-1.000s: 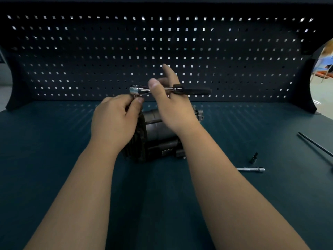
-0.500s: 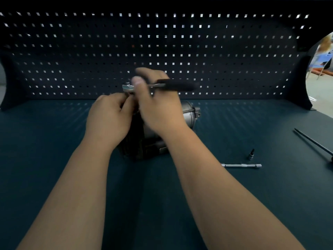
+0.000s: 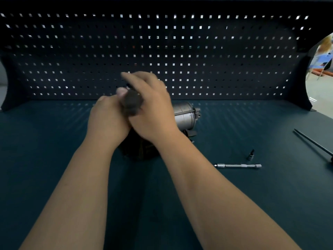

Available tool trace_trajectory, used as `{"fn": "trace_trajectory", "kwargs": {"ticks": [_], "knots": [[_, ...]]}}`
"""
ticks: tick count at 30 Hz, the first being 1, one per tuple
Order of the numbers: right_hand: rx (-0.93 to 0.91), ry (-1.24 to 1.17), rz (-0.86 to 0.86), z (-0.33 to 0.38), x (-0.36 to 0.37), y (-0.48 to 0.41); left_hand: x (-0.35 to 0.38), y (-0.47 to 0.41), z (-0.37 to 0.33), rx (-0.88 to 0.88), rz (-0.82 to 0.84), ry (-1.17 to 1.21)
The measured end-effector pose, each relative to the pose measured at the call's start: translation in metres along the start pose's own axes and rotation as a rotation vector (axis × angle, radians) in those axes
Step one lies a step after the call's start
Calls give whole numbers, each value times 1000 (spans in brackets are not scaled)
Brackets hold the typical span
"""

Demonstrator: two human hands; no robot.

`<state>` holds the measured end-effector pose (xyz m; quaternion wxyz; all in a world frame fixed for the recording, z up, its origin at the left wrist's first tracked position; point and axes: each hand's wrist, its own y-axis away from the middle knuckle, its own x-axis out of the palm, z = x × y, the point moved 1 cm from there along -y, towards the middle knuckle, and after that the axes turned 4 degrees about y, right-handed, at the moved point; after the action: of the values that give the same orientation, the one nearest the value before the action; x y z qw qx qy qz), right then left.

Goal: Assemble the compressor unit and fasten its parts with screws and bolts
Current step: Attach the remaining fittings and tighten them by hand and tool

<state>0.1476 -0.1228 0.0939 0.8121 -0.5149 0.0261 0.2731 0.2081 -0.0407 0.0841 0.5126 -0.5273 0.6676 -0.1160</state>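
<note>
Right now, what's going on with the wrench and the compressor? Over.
Right grip wrapped on wrench handle. Left grip curled beside it, contents hidden. Compressor under both. Bar and bit lie clear, off right.

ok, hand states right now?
Left hand: curled at the compressor, grip hidden, cannot tell.
Right hand: holding the ratchet handle.
</note>
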Motion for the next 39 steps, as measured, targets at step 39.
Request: {"fn": "trace_trajectory", "kwargs": {"ticks": [39], "knots": [[362,-308,-35,-26,-22,-1,-3,1,-3,-37,-35,42]]}}
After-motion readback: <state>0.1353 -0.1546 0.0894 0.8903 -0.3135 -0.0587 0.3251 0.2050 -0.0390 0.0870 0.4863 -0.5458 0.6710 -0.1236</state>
